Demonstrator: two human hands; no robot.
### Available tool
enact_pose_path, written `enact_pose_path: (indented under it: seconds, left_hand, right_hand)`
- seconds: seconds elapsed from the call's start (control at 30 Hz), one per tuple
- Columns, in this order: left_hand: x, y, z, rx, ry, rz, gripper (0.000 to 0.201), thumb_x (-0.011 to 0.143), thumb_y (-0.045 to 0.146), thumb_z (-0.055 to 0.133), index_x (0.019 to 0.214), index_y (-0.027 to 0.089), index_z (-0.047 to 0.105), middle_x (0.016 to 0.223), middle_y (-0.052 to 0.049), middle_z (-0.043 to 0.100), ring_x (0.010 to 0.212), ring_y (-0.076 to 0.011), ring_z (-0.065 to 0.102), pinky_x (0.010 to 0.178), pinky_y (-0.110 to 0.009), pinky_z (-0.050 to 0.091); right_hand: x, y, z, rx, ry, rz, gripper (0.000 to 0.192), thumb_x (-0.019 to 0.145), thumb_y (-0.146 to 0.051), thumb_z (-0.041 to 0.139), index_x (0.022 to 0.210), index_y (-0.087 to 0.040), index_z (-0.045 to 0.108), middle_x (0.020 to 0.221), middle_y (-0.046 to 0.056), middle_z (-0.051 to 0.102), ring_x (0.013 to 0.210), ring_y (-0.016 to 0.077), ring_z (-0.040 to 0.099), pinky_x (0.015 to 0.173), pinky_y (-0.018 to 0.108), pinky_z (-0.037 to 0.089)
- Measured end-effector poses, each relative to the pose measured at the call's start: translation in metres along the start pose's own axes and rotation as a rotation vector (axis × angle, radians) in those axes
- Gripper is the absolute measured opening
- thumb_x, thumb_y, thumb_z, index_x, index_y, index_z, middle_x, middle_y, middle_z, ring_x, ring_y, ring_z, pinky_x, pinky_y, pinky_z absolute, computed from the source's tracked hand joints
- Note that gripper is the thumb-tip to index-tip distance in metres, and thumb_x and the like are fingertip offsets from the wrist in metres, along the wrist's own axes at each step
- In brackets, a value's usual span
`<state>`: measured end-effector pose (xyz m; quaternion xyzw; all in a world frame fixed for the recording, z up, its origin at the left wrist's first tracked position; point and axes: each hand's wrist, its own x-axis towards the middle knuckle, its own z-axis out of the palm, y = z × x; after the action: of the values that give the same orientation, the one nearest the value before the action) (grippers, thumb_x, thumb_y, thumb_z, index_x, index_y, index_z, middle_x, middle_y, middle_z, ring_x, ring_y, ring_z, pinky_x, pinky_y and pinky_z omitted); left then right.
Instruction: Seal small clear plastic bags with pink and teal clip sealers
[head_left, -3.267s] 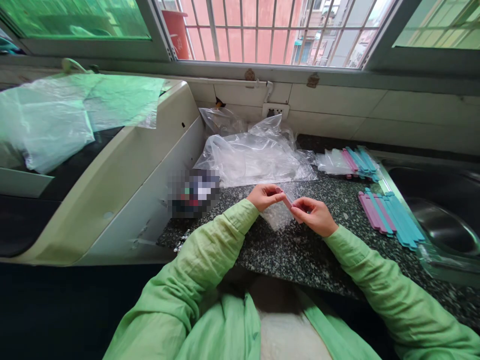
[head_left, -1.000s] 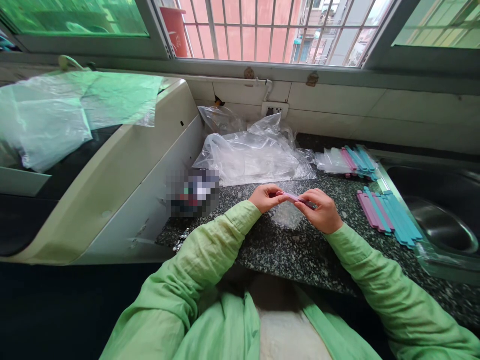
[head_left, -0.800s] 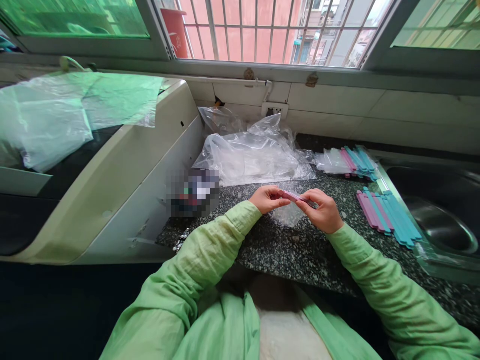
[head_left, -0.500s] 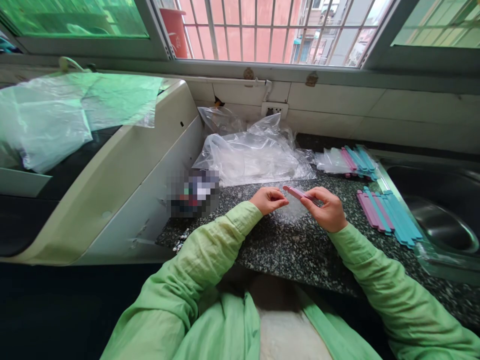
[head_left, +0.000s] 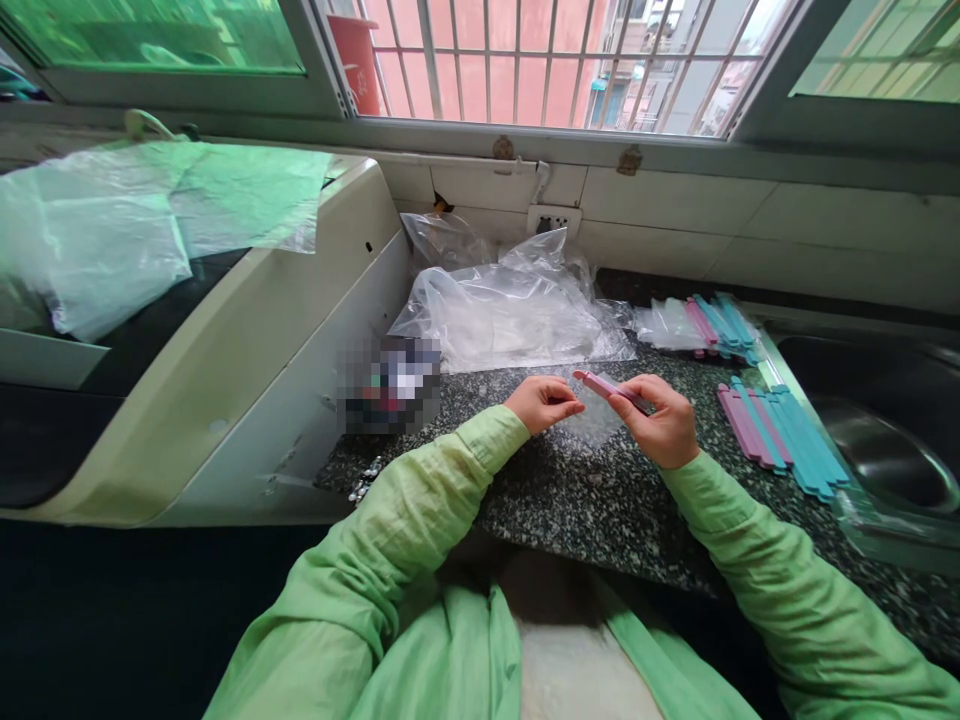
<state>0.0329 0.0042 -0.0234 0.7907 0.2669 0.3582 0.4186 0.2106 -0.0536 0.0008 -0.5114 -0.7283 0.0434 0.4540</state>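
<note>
- Right hand [head_left: 661,425] pinches a pink stick [head_left: 606,386], tilted, above the counter [head_left: 570,500] middle.
- Left hand [head_left: 541,402], fingers curled, grips a clear small bag [head_left: 592,420] just beside it.

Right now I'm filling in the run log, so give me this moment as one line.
right hand: holds pink stick | left hand: beside its tip, apart | small clear bag: on counter beneath

Glossy speckled stone counter [head_left: 600,500], crinkled clear plastic bags [head_left: 510,315], shiny steel sink [head_left: 892,450].
</note>
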Motion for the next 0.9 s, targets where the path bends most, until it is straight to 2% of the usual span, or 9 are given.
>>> enact_pose_path:
  seconds: [0.2, 0.47, 0.63, 0.9]
  left_hand:
    - [-0.002, -0.002, 0.001, -0.017, -0.013, -0.006, 0.031, 0.070, 0.038, 0.056, 0.057, 0.010, 0.059, 0.052, 0.002, 0.044, 0.049, -0.0050, 0.038, 0.047, -0.019, 0.030]
    - [-0.003, -0.002, 0.002, -0.013, -0.038, -0.065, 0.021, 0.070, 0.030, 0.054, 0.062, 0.010, 0.058, 0.053, 0.002, 0.045, 0.050, -0.0051, 0.036, 0.049, -0.019, 0.031]
    - [-0.004, -0.001, 0.002, 0.020, -0.081, -0.128, 0.019, 0.070, 0.028, 0.053, 0.069, 0.010, 0.060, 0.053, 0.003, 0.045, 0.050, -0.0053, 0.036, 0.048, -0.019, 0.030]
    - [-0.002, 0.001, -0.001, 0.097, -0.081, -0.073, 0.019, 0.070, 0.026, 0.053, 0.061, 0.010, 0.060, 0.054, 0.002, 0.045, 0.049, -0.0052, 0.037, 0.049, -0.019, 0.031]
  right_hand:
    - [0.000, 0.002, -0.001, 0.037, -0.084, 0.013, 0.016, 0.075, -0.031, 0.056, 0.067, -0.018, 0.057, 0.062, 0.001, 0.055, 0.061, 0.0131, 0.050, 0.058, 0.028, 0.040]
    - [-0.001, 0.003, -0.001, 0.077, -0.121, 0.013, 0.017, 0.076, -0.032, 0.055, 0.066, -0.018, 0.056, 0.063, 0.002, 0.056, 0.061, 0.0132, 0.051, 0.058, 0.028, 0.041]
    - [0.001, 0.003, -0.005, 0.066, -0.087, 0.040, 0.017, 0.075, -0.033, 0.056, 0.066, -0.018, 0.056, 0.063, 0.001, 0.056, 0.059, 0.0125, 0.050, 0.056, 0.027, 0.041]
    - [0.005, 0.003, -0.010, 0.034, -0.014, 0.110, 0.017, 0.074, -0.033, 0.056, 0.066, -0.018, 0.056, 0.062, 0.000, 0.055, 0.059, 0.0121, 0.051, 0.056, 0.026, 0.041]
